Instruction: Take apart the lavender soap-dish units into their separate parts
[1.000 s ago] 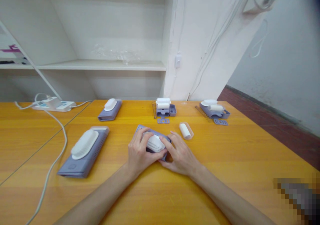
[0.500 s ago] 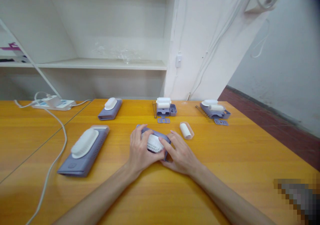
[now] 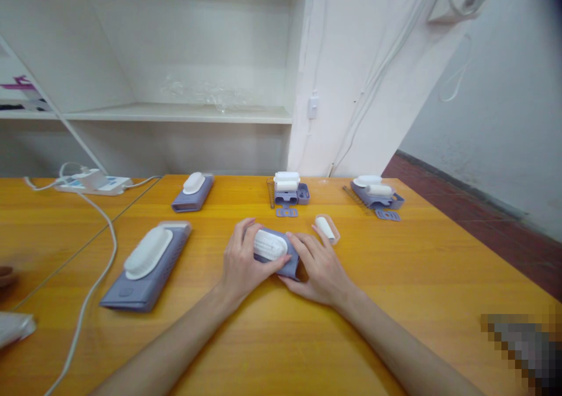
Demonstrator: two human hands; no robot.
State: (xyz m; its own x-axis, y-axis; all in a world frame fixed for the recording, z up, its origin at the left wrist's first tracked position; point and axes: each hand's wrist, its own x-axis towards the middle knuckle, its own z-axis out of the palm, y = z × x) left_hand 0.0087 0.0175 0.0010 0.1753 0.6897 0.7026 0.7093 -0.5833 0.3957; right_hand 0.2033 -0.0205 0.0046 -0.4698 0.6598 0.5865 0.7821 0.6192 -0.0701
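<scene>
Both hands are closed on one purple-grey plastic case near the middle of the table. A white oval brush (image 3: 271, 245) lies in its top, smooth side up. My left hand (image 3: 242, 252) wraps the left end of the case (image 3: 290, 266), its thumb stretched along the near side of the brush. My right hand (image 3: 318, 267) grips the right end, fingers on top and thumb below. The hands cover both ends of the case. Just beyond my right hand lies a small white roller in a clear pinkish cover (image 3: 327, 229).
Two similar cases with white brushes, a near one (image 3: 143, 267) and a far one (image 3: 193, 191), lie left. Part sets with springs, a middle one (image 3: 287, 194) and a right one (image 3: 377, 195), stand behind. A white cable (image 3: 115, 238) runs from a power strip (image 3: 94, 182).
The brush has turned from bristles showing to its smooth side up, sitting in the case. A white wrapped item and what looks like part of another person's hand have appeared at the left edge.
</scene>
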